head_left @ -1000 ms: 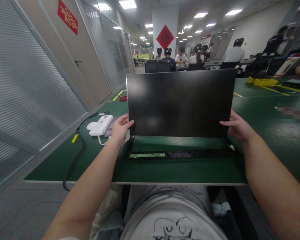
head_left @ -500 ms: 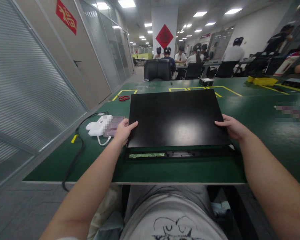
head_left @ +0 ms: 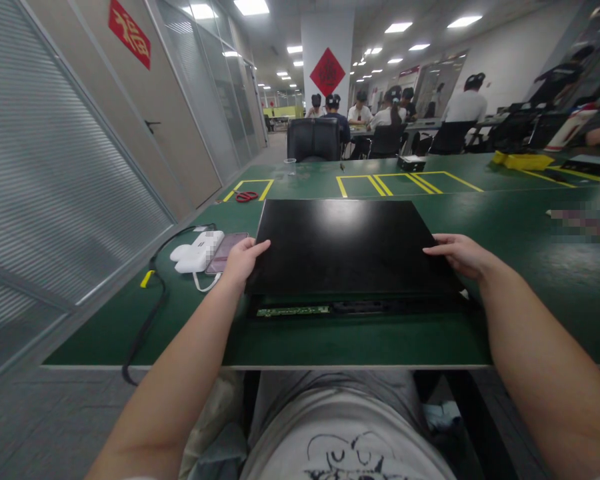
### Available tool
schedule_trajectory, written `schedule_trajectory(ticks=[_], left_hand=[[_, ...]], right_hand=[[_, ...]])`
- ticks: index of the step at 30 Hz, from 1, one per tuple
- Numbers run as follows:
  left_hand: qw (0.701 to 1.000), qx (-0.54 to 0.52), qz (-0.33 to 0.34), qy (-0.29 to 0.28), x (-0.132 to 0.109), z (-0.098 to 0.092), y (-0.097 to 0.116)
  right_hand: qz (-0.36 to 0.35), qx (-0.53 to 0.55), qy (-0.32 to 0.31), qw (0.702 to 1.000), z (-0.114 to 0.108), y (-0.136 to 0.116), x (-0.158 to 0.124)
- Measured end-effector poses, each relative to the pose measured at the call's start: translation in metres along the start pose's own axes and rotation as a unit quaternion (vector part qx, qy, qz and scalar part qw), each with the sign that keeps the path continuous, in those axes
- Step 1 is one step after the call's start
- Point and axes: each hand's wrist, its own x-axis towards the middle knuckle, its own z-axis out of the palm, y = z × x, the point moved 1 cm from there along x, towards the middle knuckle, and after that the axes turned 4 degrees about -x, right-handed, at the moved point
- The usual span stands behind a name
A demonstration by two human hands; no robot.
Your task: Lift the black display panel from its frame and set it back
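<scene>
A black flat screen panel (head_left: 345, 250) is held between my two hands, tilted low over the table. My left hand (head_left: 245, 259) grips its left edge, thumb on the top face and fingers underneath. On the right edge, my right hand (head_left: 457, 253) holds it the same way. Below the panel's near edge shows a dark frame (head_left: 380, 307) with a green circuit board strip (head_left: 293, 311) at its left. The panel hides the rest of that frame, so I cannot tell whether they touch at the far side.
Left of my left hand lie a white device (head_left: 199, 252) and a purplish flat case (head_left: 229, 250). A black cable (head_left: 163, 303) hangs over the table edge. Red scissors (head_left: 247, 196), a clear cup (head_left: 290, 166) and a yellow object (head_left: 523, 161) sit farther off. People sit beyond the table.
The far edge of the panel has come down toward the table, so the panel lies flatter. Both hands have kept their grip, and the yellow tape lines behind show more.
</scene>
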Motion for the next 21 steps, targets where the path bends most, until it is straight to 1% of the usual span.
schedule_trajectory(ticks=[4, 7, 10, 14, 18, 21], left_hand=[[1.000, 0.018, 0.015, 0.013, 0.002, -0.001, 0.002], [0.999, 0.039, 0.001, 0.025, 0.001, -0.001, 0.002], [0.996, 0.084, -0.013, 0.041, -0.001, -0.001, 0.004], [0.989, 0.136, -0.011, 0.053, -0.004, 0.000, 0.006], [0.988, 0.141, -0.020, 0.058, -0.006, 0.001, 0.008], [0.987, 0.145, -0.008, 0.068, -0.006, 0.001, 0.009]], right_hand=[[-0.031, -0.029, 0.071, 0.997, -0.006, 0.002, 0.008], [-0.039, -0.030, 0.104, 0.993, -0.009, 0.003, 0.010], [-0.035, -0.027, 0.116, 0.992, -0.008, 0.002, 0.009], [-0.015, -0.041, 0.129, 0.991, -0.005, 0.003, 0.010], [-0.015, -0.056, 0.135, 0.989, -0.007, 0.005, 0.015], [-0.020, -0.060, 0.132, 0.989, -0.008, 0.007, 0.018]])
